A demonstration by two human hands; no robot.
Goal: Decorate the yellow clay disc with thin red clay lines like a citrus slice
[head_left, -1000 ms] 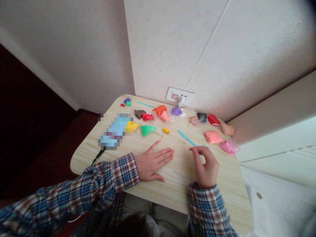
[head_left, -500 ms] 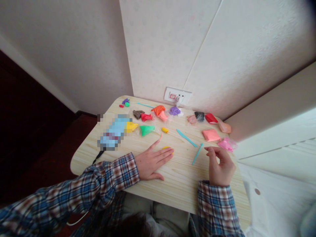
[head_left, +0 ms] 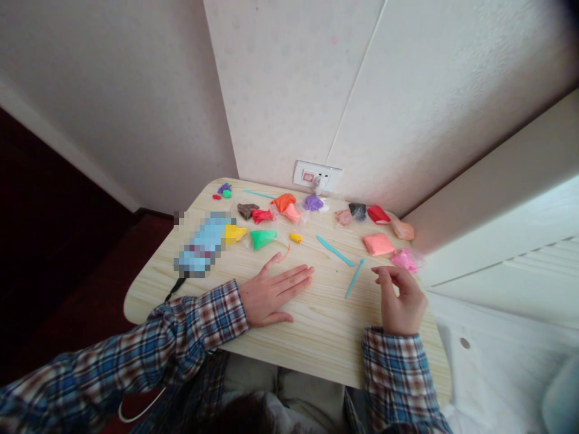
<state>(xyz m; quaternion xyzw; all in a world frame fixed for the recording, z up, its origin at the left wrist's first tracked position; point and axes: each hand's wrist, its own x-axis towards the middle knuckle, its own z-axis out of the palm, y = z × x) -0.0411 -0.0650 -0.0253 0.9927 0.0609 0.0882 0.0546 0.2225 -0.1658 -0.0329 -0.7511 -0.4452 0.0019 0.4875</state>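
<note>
My left hand (head_left: 274,290) lies flat on the wooden table with its fingers stretched out. Beneath its fingertips is a piece of yellow clay (head_left: 310,278), mostly covered, so only a thin rim shows. A thin orange-pink strip (head_left: 284,253) lies just beyond that hand's index finger. Over the table's right side is my right hand (head_left: 402,299), thumb and forefinger pinched together; whatever may be between them is too small to make out. Left of it lie a short turquoise modelling tool (head_left: 354,278) and a turquoise clay knife (head_left: 335,251). A small yellow clay roll (head_left: 295,238) sits farther back.
Bags of clay line the back: green (head_left: 263,239), orange (head_left: 284,202), purple (head_left: 313,202), red (head_left: 379,214), salmon (head_left: 379,244) and pink (head_left: 406,260). A blurred-out blue object (head_left: 199,247) with a black cord is at left. Small clay fruits (head_left: 225,190) sit in the far-left corner.
The view has shifted slightly, moving the table left in the picture. My left fingers now cover more of the yellow clay. My right hand keeps its pinch.
</note>
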